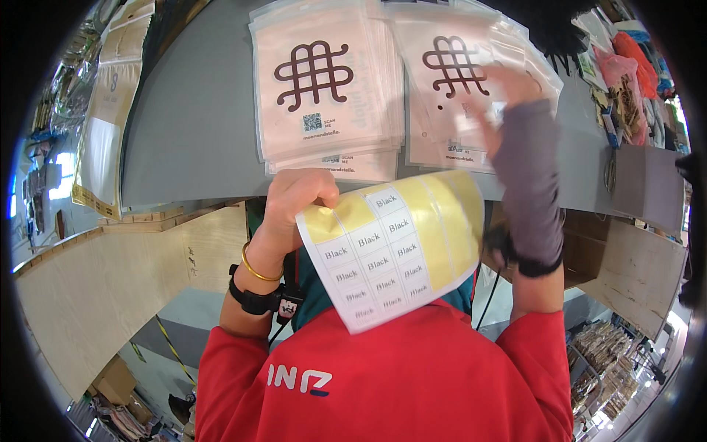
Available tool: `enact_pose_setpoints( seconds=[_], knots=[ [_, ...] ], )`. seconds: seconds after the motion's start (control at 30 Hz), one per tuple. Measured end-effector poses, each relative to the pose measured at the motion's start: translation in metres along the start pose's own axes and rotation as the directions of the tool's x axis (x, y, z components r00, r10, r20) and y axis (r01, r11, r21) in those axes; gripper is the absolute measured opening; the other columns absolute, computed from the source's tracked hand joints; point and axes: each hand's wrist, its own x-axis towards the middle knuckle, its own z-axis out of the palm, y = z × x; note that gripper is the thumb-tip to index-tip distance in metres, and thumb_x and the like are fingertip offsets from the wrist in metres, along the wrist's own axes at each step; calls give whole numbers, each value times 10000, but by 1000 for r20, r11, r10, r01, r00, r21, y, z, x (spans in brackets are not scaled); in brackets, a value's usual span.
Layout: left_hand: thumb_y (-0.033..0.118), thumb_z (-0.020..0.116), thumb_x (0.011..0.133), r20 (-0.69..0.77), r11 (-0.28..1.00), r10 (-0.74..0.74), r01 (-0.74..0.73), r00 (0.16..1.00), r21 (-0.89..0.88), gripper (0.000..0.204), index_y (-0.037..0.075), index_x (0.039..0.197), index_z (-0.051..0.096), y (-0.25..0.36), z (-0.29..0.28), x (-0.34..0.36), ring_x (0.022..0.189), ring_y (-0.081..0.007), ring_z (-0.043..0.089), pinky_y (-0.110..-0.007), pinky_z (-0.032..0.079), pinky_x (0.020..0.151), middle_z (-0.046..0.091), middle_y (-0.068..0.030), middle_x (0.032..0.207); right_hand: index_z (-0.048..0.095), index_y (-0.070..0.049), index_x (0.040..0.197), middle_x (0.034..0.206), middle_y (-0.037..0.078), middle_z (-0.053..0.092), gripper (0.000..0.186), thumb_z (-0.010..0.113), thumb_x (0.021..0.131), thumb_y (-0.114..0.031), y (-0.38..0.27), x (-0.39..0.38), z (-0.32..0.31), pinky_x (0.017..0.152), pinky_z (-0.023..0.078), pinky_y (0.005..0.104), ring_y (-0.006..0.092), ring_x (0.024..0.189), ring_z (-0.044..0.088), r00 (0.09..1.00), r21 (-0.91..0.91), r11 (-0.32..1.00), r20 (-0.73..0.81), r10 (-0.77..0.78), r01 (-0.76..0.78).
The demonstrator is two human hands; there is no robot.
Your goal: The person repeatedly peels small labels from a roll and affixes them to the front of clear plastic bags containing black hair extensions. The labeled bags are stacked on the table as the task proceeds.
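My left hand is closed on the top left corner of a label sheet. The sheet hangs tilted over my lap; part of it bears white printed stickers, and the rest is bare yellow backing. My right hand, smeared by motion, is over the right pile of translucent printed plastic bags; whether its fingers hold anything is unclear. To the left of that pile lies another stack of the same bags, with a dark looped design on top. Its near edge is just beyond my left hand.
Both piles rest on a grey table. A long beige package lies along its left edge. A black fluffy thing is at the back right, near red and pink plastic bags. Wooden panels stand below the tabletop.
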Motion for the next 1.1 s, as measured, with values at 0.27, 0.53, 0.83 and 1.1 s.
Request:
enact_pose_setpoints(
  seconds=[0.27, 0.53, 0.83, 1.1],
  knots=[
    [-32, 755, 725, -8, 995, -28, 29, 1000, 90, 263, 71, 779, 519, 6, 10, 10, 563, -165, 469, -273, 379, 522, 501, -46, 682, 725, -117, 1115, 999, 80, 689, 355, 867, 809, -226, -65, -64, 17, 809, 553, 400, 312, 891, 686, 965, 645, 762, 229, -124, -56],
    [-31, 723, 805, 40, 806, -574, 574, 818, -143, 292, 86, 756, 460, 20, 11, -5, 608, -97, 429, -243, 350, 543, 476, -8, 702, 733, -115, 1019, 1000, 47, 683, 233, 806, 806, -53, -77, -73, 8, 787, 556, 378, 274, 954, 677, 989, 677, 735, 123, -88, -19],
    [-12, 773, 653, 98, 973, -46, 23, 994, 230, 327, 75, 753, 474, 2, -3, 11, 963, -312, 562, -357, 470, 778, 629, -88, 1013, 753, -83, 947, 996, 63, 688, 120, 788, 916, -194, -28, 4, 51, 838, 545, 389, 290, 986, 656, 990, 600, 798, 134, -35, -53],
    [50, 763, 678, 123, 945, -34, -8, 992, 326, 276, 68, 755, 498, -10, -7, 23, 1175, -375, 588, -442, 469, 969, 671, -161, 1288, 772, -113, 896, 972, 55, 696, 152, 807, 897, -261, -38, 15, 104, 904, 528, 417, 294, 1004, 630, 947, 489, 867, 314, -71, -98]
  ],
)
